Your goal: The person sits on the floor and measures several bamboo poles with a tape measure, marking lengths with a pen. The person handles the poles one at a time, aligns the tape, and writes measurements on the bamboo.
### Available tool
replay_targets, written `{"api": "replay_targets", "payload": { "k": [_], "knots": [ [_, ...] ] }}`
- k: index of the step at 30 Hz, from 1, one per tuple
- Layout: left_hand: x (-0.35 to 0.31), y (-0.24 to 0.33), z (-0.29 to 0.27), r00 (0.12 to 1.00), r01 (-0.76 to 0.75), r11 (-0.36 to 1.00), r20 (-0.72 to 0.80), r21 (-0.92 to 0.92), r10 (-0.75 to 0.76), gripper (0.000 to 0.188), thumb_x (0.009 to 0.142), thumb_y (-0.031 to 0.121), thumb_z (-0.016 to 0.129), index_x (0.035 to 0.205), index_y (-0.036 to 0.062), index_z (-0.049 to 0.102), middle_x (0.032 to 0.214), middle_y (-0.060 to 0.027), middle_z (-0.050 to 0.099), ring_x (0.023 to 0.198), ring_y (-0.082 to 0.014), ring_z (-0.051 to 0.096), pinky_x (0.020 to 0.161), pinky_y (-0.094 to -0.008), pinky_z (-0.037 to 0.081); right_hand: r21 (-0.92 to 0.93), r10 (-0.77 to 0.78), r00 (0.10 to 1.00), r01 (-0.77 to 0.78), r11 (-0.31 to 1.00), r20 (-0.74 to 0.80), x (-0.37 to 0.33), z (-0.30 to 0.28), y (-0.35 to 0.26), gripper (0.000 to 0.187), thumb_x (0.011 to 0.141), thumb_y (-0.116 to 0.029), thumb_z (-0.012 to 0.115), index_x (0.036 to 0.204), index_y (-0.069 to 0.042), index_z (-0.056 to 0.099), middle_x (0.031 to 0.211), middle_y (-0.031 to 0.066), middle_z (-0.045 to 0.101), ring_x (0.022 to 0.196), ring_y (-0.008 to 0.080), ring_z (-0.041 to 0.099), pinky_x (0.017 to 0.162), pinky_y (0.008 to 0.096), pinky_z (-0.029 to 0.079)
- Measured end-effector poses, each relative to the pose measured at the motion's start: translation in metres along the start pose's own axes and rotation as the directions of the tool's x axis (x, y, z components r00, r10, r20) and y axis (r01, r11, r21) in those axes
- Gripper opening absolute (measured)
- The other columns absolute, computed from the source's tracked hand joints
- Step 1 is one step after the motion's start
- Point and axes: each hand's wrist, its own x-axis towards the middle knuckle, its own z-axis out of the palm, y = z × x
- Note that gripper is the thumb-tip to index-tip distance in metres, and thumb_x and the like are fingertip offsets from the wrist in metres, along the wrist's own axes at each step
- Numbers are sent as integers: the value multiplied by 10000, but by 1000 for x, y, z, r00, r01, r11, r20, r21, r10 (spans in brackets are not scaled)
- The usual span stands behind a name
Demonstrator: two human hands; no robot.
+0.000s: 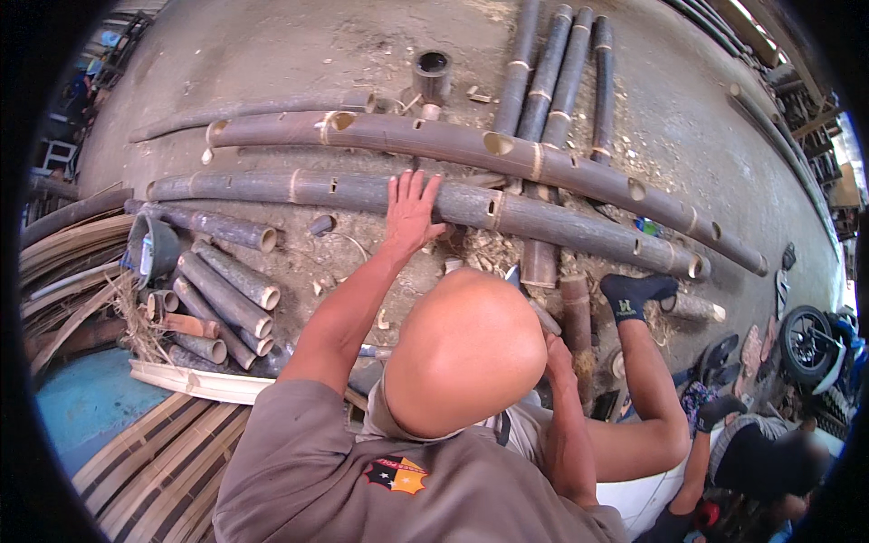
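Note:
My left hand (413,214) lies with fingers spread on a long dark bamboo pole (353,193) that has small rectangular slots cut into it. Beyond that pole, a second long bamboo pole (425,138) with larger oval openings runs roughly parallel. My right hand (558,358) is low beside my raised knee, its fingers closed and partly hidden. A greyish rod-like piece (543,317) shows just ahead of the right hand; its kind is unclear. My socked foot (637,294) rests near the right end of the slotted pole.
Several bamboo poles (552,81) lie crosswise at the far side, near an upright hollow bamboo piece (432,77). Short bamboo lengths (226,294) and a dark bucket (156,249) are at left. Bamboo strips (163,462) lie lower left. Another person (760,452) sits at lower right, near a motorbike wheel (808,344).

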Motion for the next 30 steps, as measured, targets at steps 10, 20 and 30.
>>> {"api": "replay_targets", "payload": {
  "k": [10,20,30],
  "knots": [
    [-33,14,16,989,147,981,21,-129,-145,1143,776,411,874,1678,175,214,1747,-204,89,1615,-434,72,1265,-667,118,302,-289,948,316,899,-130,-15,-62,-61,440,1013,-401,601,1273,-50,649,1199,209,686,1112,381,675,932,477,534],
    [-87,44,21,980,193,897,38,-398,-194,1055,835,375,835,1682,171,239,1742,-257,67,1586,-525,102,1275,-622,202,332,-292,955,259,907,54,-10,-67,-64,371,998,-337,634,1208,-35,684,1068,221,706,988,395,693,857,471,539],
    [46,-4,-23,976,-9,980,-215,-200,-34,981,804,323,854,1635,175,354,1726,-232,167,1571,-485,199,1246,-618,267,-115,-258,681,248,962,-686,88,-180,-86,273,980,-238,672,1122,-12,725,1019,220,719,975,401,675,895,471,525]
  ]
}}
